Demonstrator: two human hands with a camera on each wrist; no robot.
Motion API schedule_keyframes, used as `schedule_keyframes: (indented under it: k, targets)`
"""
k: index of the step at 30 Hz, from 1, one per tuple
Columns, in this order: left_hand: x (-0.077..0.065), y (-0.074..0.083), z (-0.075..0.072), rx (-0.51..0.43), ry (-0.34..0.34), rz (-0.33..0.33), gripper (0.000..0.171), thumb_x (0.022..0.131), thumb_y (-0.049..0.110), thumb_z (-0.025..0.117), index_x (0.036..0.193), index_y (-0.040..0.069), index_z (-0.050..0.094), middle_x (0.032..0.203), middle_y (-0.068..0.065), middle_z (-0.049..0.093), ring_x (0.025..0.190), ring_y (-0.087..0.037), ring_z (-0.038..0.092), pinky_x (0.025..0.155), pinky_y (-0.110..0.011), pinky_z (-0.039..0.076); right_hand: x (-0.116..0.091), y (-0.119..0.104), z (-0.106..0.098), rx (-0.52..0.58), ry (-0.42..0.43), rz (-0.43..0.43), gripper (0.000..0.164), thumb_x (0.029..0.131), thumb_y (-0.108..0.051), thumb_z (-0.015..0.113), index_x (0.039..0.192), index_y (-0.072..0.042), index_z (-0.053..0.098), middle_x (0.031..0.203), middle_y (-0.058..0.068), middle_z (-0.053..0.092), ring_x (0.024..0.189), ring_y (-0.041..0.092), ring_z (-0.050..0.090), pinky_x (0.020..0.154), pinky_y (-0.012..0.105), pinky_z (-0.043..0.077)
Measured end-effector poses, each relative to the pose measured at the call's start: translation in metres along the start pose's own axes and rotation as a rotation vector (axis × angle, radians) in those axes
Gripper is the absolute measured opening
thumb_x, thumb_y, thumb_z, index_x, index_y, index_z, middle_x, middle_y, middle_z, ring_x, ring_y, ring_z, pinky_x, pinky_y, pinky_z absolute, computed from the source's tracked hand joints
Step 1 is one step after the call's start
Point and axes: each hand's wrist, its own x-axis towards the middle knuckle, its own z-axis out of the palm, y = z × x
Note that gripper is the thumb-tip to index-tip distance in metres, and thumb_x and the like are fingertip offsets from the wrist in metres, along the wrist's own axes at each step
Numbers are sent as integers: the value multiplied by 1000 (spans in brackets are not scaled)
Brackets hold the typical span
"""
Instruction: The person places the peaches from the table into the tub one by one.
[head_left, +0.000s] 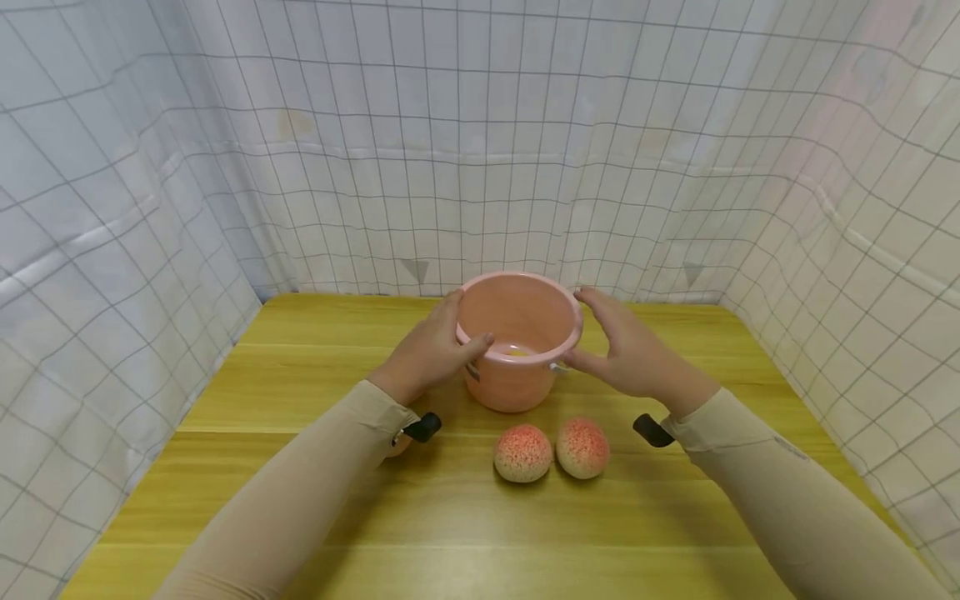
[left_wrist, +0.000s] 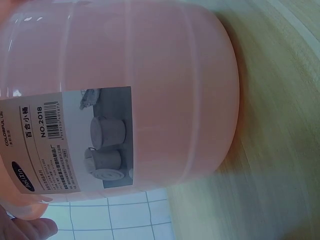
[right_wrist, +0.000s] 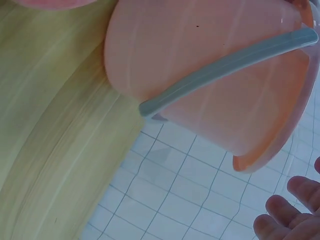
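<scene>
A pink plastic bucket stands on the wooden table, its mouth facing up. My left hand grips the left side of its rim, the thumb lying over the edge. On the other side my right hand is spread, thumb and fingers around the rim; in the right wrist view the fingertips are apart from the bucket. A grey handle hangs down the bucket's side, and a printed label faces the left wrist. Two peaches lie in front of the bucket.
Another round pale thing is mostly hidden behind the left wrist. White gridded cloth hangs behind the table and along both its sides. Black wrist straps or mounts stick out from under the sleeves.
</scene>
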Motion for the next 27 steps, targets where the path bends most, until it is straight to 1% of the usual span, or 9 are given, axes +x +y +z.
schedule_keyframes:
  k: [2,7,9,12,17,21,23,27]
  targets:
    - [1,0,0,-4,2,-1,108,93,78,54,170,15,11,173,-10,28,149,-33,46,120,-55,41,-5,3,0,-15,-11,12,94,97,-52,72,167,-10,26,174,16,22,161,41,20,125,68,24]
    - [1,1,1,-13,7,-3,106,93,77,56,170,17,14,170,-9,33,145,-31,50,118,-54,43,-19,8,-3,-34,-53,56,95,98,-47,72,169,-12,19,177,14,11,163,41,12,124,71,21]
    - [1,1,1,-16,9,-2,106,93,77,56,170,18,14,170,-9,34,146,-31,50,118,-54,43,-24,9,-3,-47,-70,69,97,98,-49,71,170,-13,17,178,12,8,163,41,10,125,70,19]
    - [0,1,1,-25,8,5,105,93,75,57,170,17,14,170,-10,35,146,-32,49,118,-55,43,-31,12,-5,-62,-100,72,100,98,-55,69,170,-14,13,178,11,5,163,43,8,124,72,18]
    - [-2,2,2,-28,12,12,105,94,74,57,170,17,13,170,-9,34,147,-32,49,118,-55,43,-43,18,-2,-62,-123,67,102,97,-61,68,171,-16,14,178,12,5,162,46,7,123,75,17]
    - [-1,1,3,-22,15,15,106,94,74,57,170,15,12,171,-10,32,148,-32,48,119,-55,42,-53,23,3,-49,-147,61,105,95,-61,70,170,-14,15,177,16,7,162,47,8,123,74,18]
    - [-1,1,3,-16,14,10,106,94,74,56,171,15,11,172,-10,30,149,-32,47,120,-54,42,-57,25,6,-46,-162,57,107,94,-62,71,170,-13,15,177,17,8,162,47,9,123,73,18]
    - [-1,1,3,-11,9,2,107,94,74,56,171,15,10,173,-9,28,150,-32,46,120,-54,41,-64,29,15,-49,-179,47,108,92,-59,75,170,-13,16,177,17,10,161,47,13,123,72,21]
